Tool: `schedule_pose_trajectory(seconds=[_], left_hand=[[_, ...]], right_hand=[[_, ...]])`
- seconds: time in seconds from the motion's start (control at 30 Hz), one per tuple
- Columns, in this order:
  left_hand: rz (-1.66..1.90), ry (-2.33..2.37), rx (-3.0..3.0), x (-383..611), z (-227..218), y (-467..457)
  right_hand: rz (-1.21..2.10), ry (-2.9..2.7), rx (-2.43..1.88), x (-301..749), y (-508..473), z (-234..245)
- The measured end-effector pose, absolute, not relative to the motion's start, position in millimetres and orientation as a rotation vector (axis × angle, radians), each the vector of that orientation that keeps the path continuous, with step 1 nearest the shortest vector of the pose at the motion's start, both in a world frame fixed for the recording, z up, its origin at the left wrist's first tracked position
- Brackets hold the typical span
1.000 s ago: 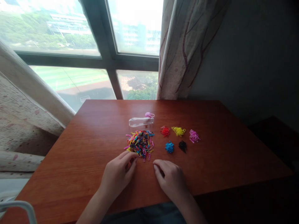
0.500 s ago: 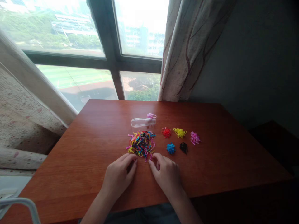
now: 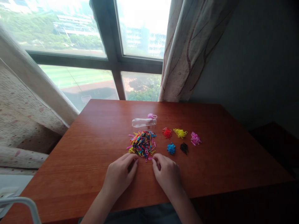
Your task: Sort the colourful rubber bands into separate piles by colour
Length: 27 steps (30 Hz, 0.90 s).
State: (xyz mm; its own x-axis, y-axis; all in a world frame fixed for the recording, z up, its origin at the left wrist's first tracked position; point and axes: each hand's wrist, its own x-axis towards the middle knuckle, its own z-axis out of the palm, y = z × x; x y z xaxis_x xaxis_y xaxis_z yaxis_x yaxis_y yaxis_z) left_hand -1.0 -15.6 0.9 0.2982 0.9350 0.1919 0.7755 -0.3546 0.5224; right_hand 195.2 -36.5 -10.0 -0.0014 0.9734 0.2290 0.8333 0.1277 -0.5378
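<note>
A mixed heap of small plastic stitch markers (image 3: 142, 143), in pink, yellow, black, blue and red, lies on the wooden table (image 3: 77, 161) just beyond my hands. My right hand (image 3: 167, 171) is closed in a pinch at the heap's near right edge, on a pink stitch marker (image 3: 150, 158) that points left from the fingertips. At the near left edge, my left hand (image 3: 120, 172) has thumb and forefinger together. Whatever lies between those fingertips, if anything, is too small to make out.
Right of the heap are sorted piles: red (image 3: 167, 133), yellow (image 3: 180, 133), pink (image 3: 195, 138), blue (image 3: 171, 148) and black (image 3: 184, 148). A clear container (image 3: 143, 123) lies behind the heap, beside a pink cap with a loop (image 3: 152, 116). A white cable (image 3: 25, 200) curves at lower left.
My right hand has drawn slightly right, and the pink marker at its fingertips now lies level instead of upright. My left hand has hardly moved. The whole view has shifted slightly.
</note>
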Motion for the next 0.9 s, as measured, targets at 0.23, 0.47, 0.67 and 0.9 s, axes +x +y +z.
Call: schedule_pose_trajectory(seconds=[0.23, 0.47, 0.67, 0.9], left_hand=[[0.679, 1.531, 2.241, -1, 1, -14], [0.68, 1.514, 2.293, -2, 1, -16], [0.667, 1.526, 2.315, -1, 1, -16], [0.673, 1.531, 2.309, -2, 1, -16]], right_hand=[[0.458, -1.753, -1.6, 199, -40, -12], [0.325, -1.57, -1.613, 252, -42, -5], [0.043, -1.471, -1.931, 344, -25, -13], [-0.027, -1.491, -2.056, 384, -12, -26]])
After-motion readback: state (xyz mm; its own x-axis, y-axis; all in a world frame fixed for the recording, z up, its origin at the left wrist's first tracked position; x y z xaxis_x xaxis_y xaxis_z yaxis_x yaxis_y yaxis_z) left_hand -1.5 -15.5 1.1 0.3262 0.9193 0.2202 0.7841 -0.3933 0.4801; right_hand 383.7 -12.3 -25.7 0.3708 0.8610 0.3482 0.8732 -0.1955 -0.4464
